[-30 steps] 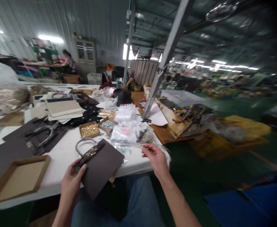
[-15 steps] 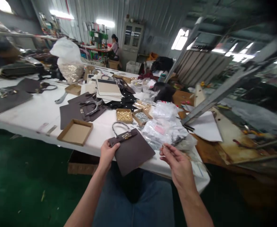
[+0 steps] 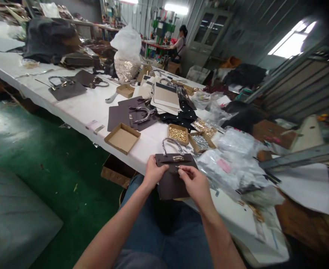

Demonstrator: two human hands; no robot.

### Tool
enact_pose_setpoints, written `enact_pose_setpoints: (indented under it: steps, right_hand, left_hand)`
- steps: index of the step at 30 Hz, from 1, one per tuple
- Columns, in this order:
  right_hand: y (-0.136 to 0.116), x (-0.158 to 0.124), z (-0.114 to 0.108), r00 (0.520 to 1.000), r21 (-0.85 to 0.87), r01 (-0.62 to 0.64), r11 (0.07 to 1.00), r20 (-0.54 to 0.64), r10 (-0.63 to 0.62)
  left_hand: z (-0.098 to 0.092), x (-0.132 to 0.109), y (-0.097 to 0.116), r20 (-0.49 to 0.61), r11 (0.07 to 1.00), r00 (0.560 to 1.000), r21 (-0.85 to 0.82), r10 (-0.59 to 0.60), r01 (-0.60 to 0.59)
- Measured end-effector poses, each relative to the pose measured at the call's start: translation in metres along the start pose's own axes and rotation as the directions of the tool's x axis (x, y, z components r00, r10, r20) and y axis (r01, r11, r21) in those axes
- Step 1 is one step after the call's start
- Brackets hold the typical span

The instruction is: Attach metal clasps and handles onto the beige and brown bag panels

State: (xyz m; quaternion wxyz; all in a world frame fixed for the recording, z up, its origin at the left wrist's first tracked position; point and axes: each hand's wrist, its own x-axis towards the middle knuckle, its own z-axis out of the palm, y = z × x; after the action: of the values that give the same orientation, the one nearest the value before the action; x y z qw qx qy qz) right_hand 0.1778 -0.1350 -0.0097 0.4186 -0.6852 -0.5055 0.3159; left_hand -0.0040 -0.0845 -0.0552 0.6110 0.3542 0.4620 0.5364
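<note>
A dark brown handbag panel (image 3: 171,185) with a wrapped handle and a gold-coloured clasp lies at the table's front edge, partly over my lap. My left hand (image 3: 154,172) grips its left side, thumb on the front face. Just below the clasp, my right hand (image 3: 194,183) pinches a small shiny metal piece (image 3: 178,167) against or just over the panel; its exact kind is too small to tell. Behind the panel stand a small box of gold-coloured metal pieces (image 3: 178,134) and a box of silver-coloured pieces (image 3: 200,142).
An open cardboard tray (image 3: 122,138) sits to the left, before more brown bag panels (image 3: 119,116). Clear plastic bags (image 3: 223,168) crowd the right side. Light boards (image 3: 166,96) are stacked farther back. A metal post (image 3: 307,155) slants at the right. A person (image 3: 179,45) sits at a far machine.
My right hand has moved left from beside the panel onto its front, with the small piece in its fingers. The panel now lies straighter. The camera view has turned left.
</note>
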Motion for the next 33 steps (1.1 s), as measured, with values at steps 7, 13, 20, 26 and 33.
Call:
enact_pose_setpoints:
  steps: [7,13,20,26,33]
  right_hand:
    - [0.016,0.006,0.017,0.993,0.296,-0.113,0.949,-0.011,0.121]
    - [0.01,0.005,0.019,0.996,0.226,-0.074,0.971,-0.032,0.083]
    - [-0.025,0.012,0.036,0.996,-0.003,0.087,0.996,0.013,-0.087]
    - [-0.042,0.007,0.038,0.964,-0.159,0.26,0.952,-0.018,-0.266]
    - [-0.051,0.003,0.034,0.925,-0.18,0.357,0.916,-0.066,-0.374]
  left_hand:
    - [0.017,0.003,-0.002,-0.2,0.949,0.967,0.302,0.161,-0.095]
    - [0.004,0.005,-0.004,-0.191,0.968,0.972,0.233,0.137,-0.09]
    - [-0.006,0.004,-0.006,-0.13,0.993,0.986,0.067,0.106,-0.098]
    - [-0.001,-0.007,0.011,-0.064,0.975,0.973,0.03,0.222,-0.22]
    - [0.009,-0.017,0.021,-0.058,0.956,0.957,0.08,0.286,-0.281]
